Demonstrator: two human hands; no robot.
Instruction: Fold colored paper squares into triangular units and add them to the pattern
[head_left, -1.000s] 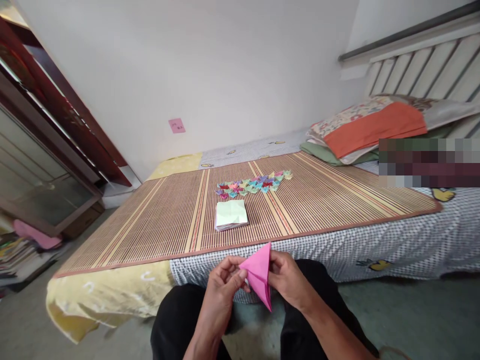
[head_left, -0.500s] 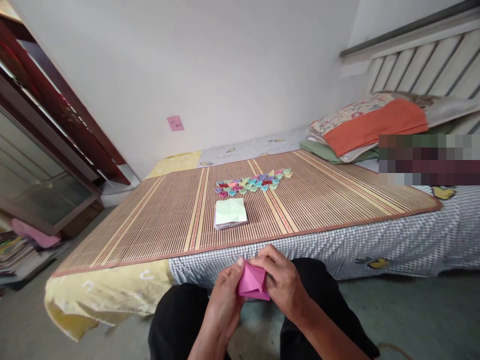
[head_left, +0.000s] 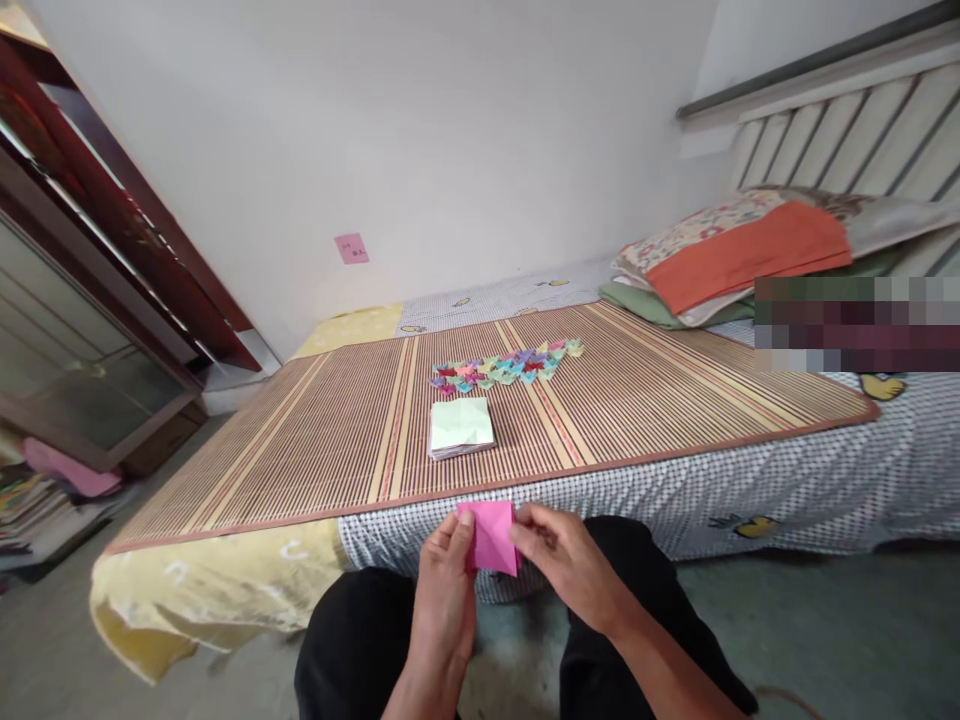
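"Who is at the centre of this?"

"A person in black trousers (head_left: pixel 352 640), knees at the bottom of the frame, holds up a square of folded pink paper (head_left: pixel 492 540), lower centre, in front of a bed edge draped in checked cloth (head_left: pixel 660 510)."

"And the hands?"

"The left hand (head_left: pixel 444 575), at the paper's left side, is closed on it, thumb flat on the front and fingers largely hidden. The right hand (head_left: pixel 570 560) is half curled, thumb and fingertips at the paper's right edge; whether it grips or merely touches, one cannot tell."

"What lies beyond?"

"A striped woven mat (head_left: pixel 300 440) crosses mid-frame. On it, near the centre, sits a stack of paper squares (head_left: pixel 460 425), pale green uppermost; just above it in the frame, small folded paper shapes (head_left: pixel 506 370) of many colours cluster in rows."

"The edges?"

"An orange-banded pillow (head_left: pixel 750 255) rests at upper right, below a ribbed pale radiator (head_left: pixel 862 125). A pink note (head_left: pixel 351 248) marks the white wall (head_left: pixel 487 130), upper left of centre; yellow cloth (head_left: pixel 217 590) hangs at lower left."
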